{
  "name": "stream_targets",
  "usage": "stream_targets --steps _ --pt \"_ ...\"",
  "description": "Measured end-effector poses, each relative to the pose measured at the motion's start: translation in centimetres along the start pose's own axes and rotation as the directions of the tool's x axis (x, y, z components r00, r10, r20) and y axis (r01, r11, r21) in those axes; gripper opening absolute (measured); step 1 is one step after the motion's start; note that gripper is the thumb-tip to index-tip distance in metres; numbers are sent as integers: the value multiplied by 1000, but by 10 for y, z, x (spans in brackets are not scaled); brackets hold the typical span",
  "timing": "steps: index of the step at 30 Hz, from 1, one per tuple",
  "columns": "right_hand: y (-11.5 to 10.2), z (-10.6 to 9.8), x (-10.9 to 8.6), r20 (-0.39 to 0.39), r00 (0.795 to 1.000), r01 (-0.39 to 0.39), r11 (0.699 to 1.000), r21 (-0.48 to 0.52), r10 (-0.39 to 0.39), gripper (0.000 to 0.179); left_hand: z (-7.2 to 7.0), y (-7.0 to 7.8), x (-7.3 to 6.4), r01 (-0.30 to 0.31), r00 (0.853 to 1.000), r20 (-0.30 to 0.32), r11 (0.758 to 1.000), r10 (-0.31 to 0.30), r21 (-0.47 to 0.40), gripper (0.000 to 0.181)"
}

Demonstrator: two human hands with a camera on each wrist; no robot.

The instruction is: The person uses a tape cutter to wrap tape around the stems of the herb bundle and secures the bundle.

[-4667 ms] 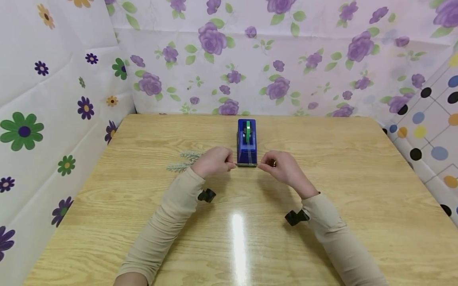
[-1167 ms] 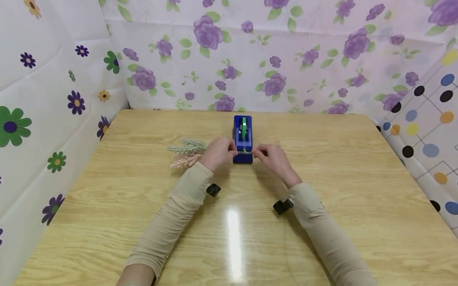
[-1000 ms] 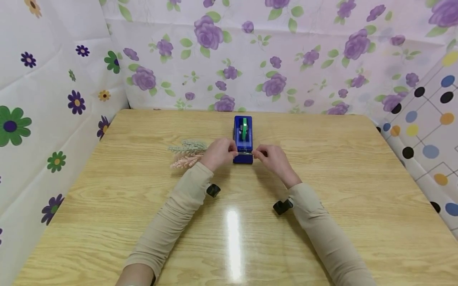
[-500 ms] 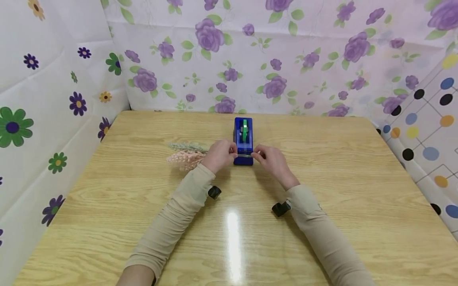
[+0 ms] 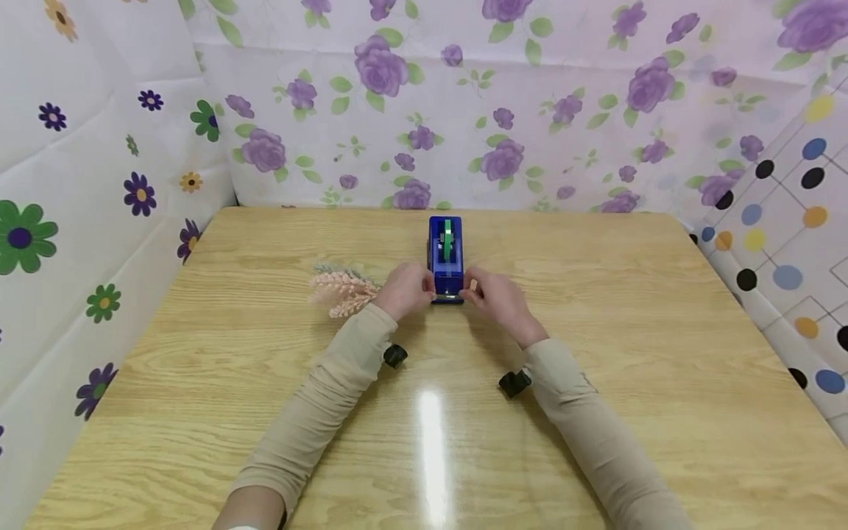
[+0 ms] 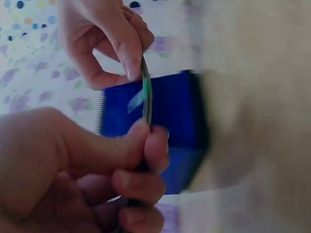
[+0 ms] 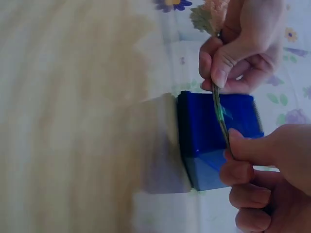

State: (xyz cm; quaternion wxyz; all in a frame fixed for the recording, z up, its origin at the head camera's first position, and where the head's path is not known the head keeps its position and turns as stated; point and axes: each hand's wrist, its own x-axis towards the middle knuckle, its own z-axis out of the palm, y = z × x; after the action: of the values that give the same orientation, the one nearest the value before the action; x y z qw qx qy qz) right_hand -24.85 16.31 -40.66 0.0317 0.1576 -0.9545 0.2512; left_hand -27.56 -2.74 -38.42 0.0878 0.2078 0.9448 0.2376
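Note:
Near the far middle of the table stands a blue tape dispenser (image 5: 447, 283) with a green roll of tape (image 5: 447, 241) in it. Just at its front, my left hand (image 5: 404, 289) and right hand (image 5: 500, 300) pinch a thin bundle of artificial flower stems (image 7: 217, 99), one on each side. A shiny bit of clear tape (image 6: 147, 90) lies on the stems between my fingertips, with the dispenser close behind. Pink and pale green flower heads (image 5: 341, 291) stick out left beyond my left hand, pink uppermost. My palms hide parts of the stems.
The wooden table (image 5: 298, 442) extends around both arms. A purple-flowered cloth (image 5: 377, 132) hangs behind it, with patterned cloths at the left and right sides. A black wrist camera (image 5: 395, 356) sits under the left wrist, another (image 5: 514, 383) under the right.
The flower bundle has rolled: the pale green head was uppermost, now the pink one covers most of it. Both hands have shifted slightly toward me, bringing the stems to the dispenser's front end.

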Motion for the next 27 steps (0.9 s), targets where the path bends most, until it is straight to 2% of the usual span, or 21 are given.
stream_targets --steps 3,6,9,11,13,15,17,19,22,27 --pt "2 -2 1 71 997 -33 997 73 28 14 -1 -3 0 -30 999 45 1000 29 6 9" --pt "2 -10 2 86 995 -55 992 110 46 15 -6 -1 -3 -39 998 50 998 42 -50 9" --pt "-2 -20 1 19 1000 15 992 125 -18 12 -15 4 -9 -29 998 46 992 35 -120 11" --pt "-6 -24 0 -60 992 120 985 125 -113 8 -21 7 -13 -30 998 45 989 37 -146 13" --pt "-9 -28 -2 -141 960 257 960 112 -240 4 -27 10 -17 -43 998 42 987 50 -153 15" --pt "-12 -31 -3 -201 913 376 923 77 -355 4 -31 12 -20 -60 997 41 987 67 -149 16" --pt "-14 -33 -4 -233 871 453 890 43 -432 6 -34 15 -22 -75 996 40 986 81 -149 17" --pt "-15 -34 -4 -240 850 486 874 13 -469 8 -36 16 -22 -83 995 39 985 89 -149 17" --pt "-15 -34 -4 -234 851 482 876 -4 -470 9 -37 19 -23 -83 995 38 985 89 -150 17" --pt "-15 -28 -6 -183 891 430 901 52 -415 12 -37 20 -26 -85 995 29 986 90 -142 15"
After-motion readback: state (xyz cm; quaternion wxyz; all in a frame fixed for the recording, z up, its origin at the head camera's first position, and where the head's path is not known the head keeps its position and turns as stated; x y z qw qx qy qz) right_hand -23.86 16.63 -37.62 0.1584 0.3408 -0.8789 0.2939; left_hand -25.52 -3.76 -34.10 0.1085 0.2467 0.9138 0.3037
